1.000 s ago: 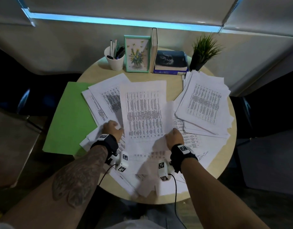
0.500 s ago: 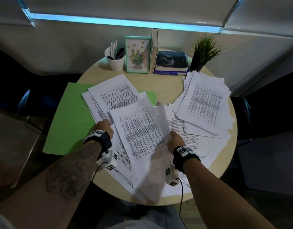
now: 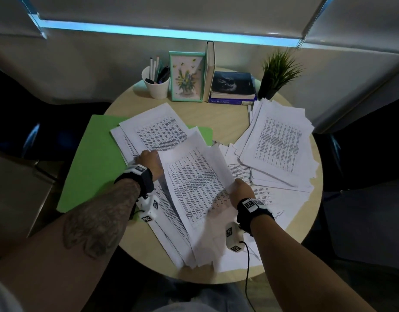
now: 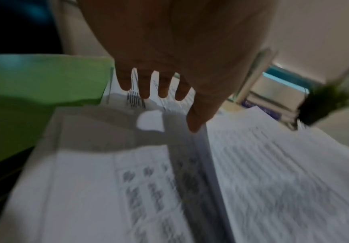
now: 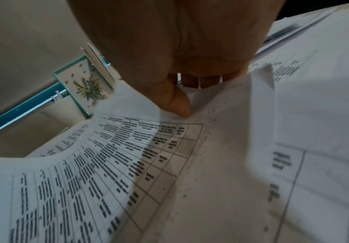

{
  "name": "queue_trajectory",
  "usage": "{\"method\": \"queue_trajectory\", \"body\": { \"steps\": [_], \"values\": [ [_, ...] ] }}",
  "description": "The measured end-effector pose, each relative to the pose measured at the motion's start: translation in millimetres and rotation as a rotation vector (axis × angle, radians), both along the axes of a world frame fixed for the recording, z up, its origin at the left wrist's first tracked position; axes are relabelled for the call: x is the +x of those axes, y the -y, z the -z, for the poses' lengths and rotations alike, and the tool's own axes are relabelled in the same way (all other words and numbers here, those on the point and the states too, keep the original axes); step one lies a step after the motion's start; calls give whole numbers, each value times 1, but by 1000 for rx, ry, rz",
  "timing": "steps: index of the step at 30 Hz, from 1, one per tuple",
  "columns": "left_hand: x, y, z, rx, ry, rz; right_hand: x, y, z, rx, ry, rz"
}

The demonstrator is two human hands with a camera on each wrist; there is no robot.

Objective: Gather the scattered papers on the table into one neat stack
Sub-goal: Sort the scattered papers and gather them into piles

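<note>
Your right hand (image 3: pixel 240 192) pinches the right edge of a printed sheaf (image 3: pixel 194 188), thumb on top and fingers under it, as the right wrist view shows. Your left hand (image 3: pixel 150 163) lies with straight, spread fingers on the left pile (image 3: pixel 153 131), its thumb against the left edge of the same sheaf; it presses, it does not grip. The sheaf is between your two hands, a little lifted and curved, and its long axis goes from your body away toward the far left, so it is turned against the sheets under it. The left pile is directly behind your left hand and is the nearer place to put the sheaf, I think. The bigger right pile (image 3: pixel 279 145) is well apart, beyond your right hand, with loose sheets (image 3: pixel 268 199) fanned under it on the counter (image 3: pixel 225 118). A green folder (image 3: pixel 97 154) lies partly under the left pile. At the back, a white cup (image 3: pixel 158 87) holds pens, and a dark pot (image 3: pixel 267 88) holds a small plant.
</note>
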State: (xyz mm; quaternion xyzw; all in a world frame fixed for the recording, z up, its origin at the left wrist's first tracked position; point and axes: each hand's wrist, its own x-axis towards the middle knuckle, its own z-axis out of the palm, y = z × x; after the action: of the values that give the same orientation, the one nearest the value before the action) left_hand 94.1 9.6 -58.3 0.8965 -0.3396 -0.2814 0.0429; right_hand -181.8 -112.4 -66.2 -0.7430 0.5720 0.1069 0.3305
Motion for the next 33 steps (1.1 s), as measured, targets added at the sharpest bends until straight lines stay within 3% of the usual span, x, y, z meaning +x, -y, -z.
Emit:
{"method": "queue_trajectory", "body": {
  "steps": [3,10,15,19,27,33],
  "values": [
    [-13,-8,10,116,125,80,-2,-5,1,23,11,15],
    [-26,-14,25,175,132,74,-1,-15,7,60,64,32],
    [-16,-9,16,-20,-61,-95,-3,-13,6,62,60,20],
    [-7,-1,1,-288,-180,-290,0,-10,3,74,40,28],
    [-2,17,-27,-388,-276,-173,20,-9,-2,50,295,126],
    [-4,23,-46,-459,-41,-85,35,-8,-17,167,378,123]
  ]
}}
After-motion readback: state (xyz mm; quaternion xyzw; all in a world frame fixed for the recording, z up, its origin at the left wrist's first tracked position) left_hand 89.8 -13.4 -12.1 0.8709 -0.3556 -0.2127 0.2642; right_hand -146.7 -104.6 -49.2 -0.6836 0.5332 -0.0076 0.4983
